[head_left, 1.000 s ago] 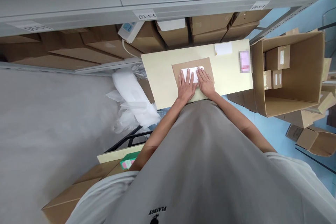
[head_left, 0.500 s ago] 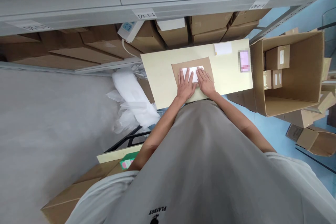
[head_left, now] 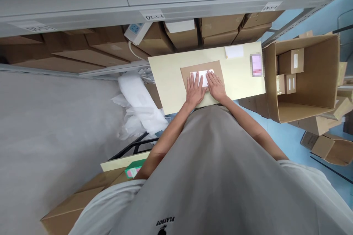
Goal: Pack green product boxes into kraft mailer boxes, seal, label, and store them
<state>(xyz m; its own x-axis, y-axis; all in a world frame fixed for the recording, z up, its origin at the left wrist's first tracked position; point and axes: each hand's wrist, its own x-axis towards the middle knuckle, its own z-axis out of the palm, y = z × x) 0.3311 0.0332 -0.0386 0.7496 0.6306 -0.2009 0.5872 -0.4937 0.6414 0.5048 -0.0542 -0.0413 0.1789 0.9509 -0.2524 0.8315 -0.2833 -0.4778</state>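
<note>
A brown flat cardboard piece [head_left: 216, 69] lies on the pale yellow board [head_left: 168, 80] in front of me. On the cardboard is a white label [head_left: 203, 79], partly covered by my fingers. My left hand [head_left: 195, 90] presses flat over the label's left side, fingers spread. Fingers outstretched, my right hand [head_left: 216, 85] lies on its right side. Neither hand grips anything. Whether the cardboard is a thin box or a single sheet, I cannot tell.
On the board's right are a stack of white labels [head_left: 234, 51] and a blurred pink item [head_left: 257, 64]. A large open carton [head_left: 317, 77] holding small boxes stands to the right. Beyond the board runs a grey shelf [head_left: 193, 5]; white foam wrap [head_left: 140, 99] hangs at left.
Both hands stay flat on the label with hardly any movement. Only the camera view has shifted very slightly.
</note>
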